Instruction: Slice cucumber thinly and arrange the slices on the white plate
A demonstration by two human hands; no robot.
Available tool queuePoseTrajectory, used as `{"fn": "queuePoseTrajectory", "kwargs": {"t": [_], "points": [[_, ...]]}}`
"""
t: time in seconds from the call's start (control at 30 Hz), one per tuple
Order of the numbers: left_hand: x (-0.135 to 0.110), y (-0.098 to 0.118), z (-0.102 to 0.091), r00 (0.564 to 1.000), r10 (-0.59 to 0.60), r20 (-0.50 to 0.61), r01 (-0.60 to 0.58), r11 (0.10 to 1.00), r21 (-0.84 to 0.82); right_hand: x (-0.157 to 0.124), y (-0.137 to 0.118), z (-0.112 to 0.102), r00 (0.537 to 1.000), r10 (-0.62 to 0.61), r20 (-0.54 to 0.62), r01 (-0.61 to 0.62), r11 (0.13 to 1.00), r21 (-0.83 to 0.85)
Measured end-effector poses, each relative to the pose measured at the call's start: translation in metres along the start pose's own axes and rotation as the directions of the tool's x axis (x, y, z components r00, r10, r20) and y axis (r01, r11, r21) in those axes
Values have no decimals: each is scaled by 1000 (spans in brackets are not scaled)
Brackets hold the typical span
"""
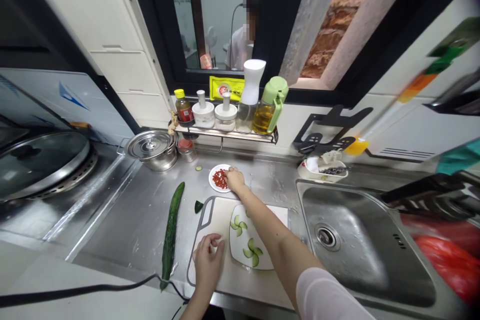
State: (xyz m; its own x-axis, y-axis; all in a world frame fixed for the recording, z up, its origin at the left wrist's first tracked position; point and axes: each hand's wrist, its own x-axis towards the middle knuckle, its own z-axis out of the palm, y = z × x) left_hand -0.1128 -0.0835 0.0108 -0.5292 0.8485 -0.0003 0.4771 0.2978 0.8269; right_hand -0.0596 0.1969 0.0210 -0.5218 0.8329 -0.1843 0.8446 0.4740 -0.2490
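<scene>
Small red pieces (218, 180) are held in a white dish (214, 169), set on the metal table (146, 220) just beyond the cutting board (225, 280), probably so that they can be reached without the board being crowded. The fingers of the right hand (234, 180) are lowered to the pieces; whether one is pinched cannot be told. The right arm is stretched forward across the plate (236, 245), partly hiding it. On this plate, which is laid on the board, green slices (253, 252) are fanned into two pinwheels, apparently for looks. The left hand (207, 260) is poised over the board beside the plate, loosely curled, thumb and fingers apart, with nothing seen in it. Farther left, a long cucumber (173, 225) is laid lengthwise, seemingly kept out of the way. A sink (352, 240) is set to the right; bottles (184, 107) are lined up on the shelf (225, 133) behind.
</scene>
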Motion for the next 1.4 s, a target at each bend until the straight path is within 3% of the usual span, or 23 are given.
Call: {"fn": "queuePoseTrajectory", "kwargs": {"t": [0.3, 0.53, 0.7, 0.9, 1.07, 1.17, 1.3, 1.4], "points": [[1, -3, -2, 1000, -18, -9, 18, 1000, -5, 11, -2, 3, 999, 40, -32, -37, 996, 87], [1, -2, -3, 999, -32, -8, 32, 999, -20, 6, 6, 3, 980, 137, -147, -81, 937, 339], [-1, 10, -2, 1000, -28, 3, 29, 1000, -11, -4, 19, 2, 958, 200, -206, -25, 773, 634], [-3, 29, 5, 999, 16, 29, -15, 1000, -19, -32, 28, -7, 935, 262, -238, 41, 587, 809], [0, 41, 8, 996, 67, 52, -65, 997, -36, -70, 34, -21, 932, 286, -220, 123, 322, 939], [0, 44, 10, 993, 90, 81, -88, 996, -33, -102, 41, -23, 929, 290, -228, 123, 338, 933], [-3, 46, 15, 986, 102, 129, -103, 995, -4, -156, 61, -11, 902, 331, -277, 93, 479, 873], [-2, 52, 19, 979, 109, 172, -118, 992, 41, -199, 79, 4, 872, 409, -270, -7, 562, 827]]}}
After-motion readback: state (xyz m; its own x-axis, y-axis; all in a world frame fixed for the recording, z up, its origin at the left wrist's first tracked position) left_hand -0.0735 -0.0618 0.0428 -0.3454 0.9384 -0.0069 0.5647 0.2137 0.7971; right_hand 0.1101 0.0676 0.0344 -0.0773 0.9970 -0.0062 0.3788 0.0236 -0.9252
